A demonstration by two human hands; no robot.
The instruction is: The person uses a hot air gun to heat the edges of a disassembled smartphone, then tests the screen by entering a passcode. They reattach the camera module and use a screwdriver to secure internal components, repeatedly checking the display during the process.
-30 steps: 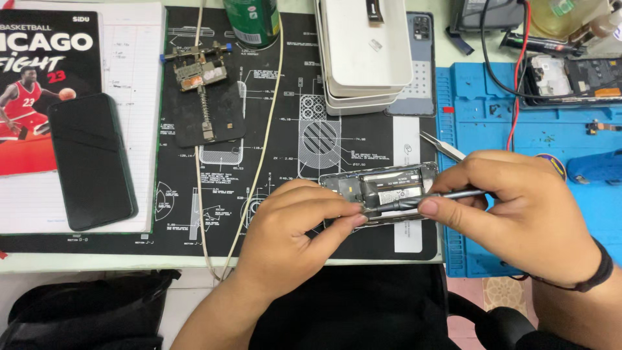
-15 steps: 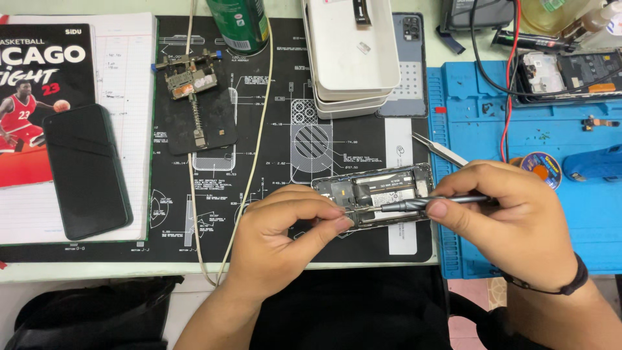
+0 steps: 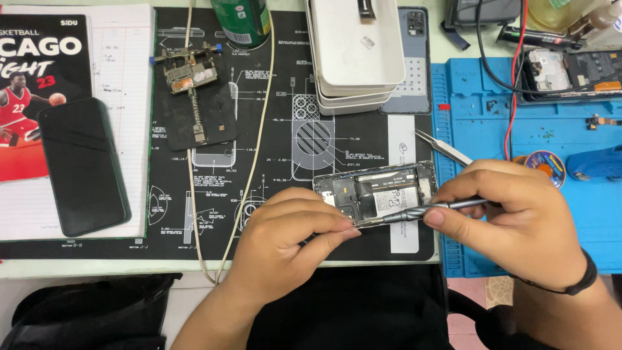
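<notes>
An opened phone with its back removed lies on the black repair mat, battery and board exposed. My left hand pinches the phone's near left corner with fingers and thumb. My right hand grips a slim grey screwdriver, whose tip rests at the phone's lower edge by my left fingertips. Metal tweezers lie just beyond the phone on the mat's right edge.
A stack of white trays sits behind over a phone back cover. A board holder and green can stand at the back left. A dark phone lies on a notebook. A blue mat with parts is to the right.
The view has shifted slightly. My hands stay on the phone, with the screwdriver tip now nearer the phone's near left corner.
</notes>
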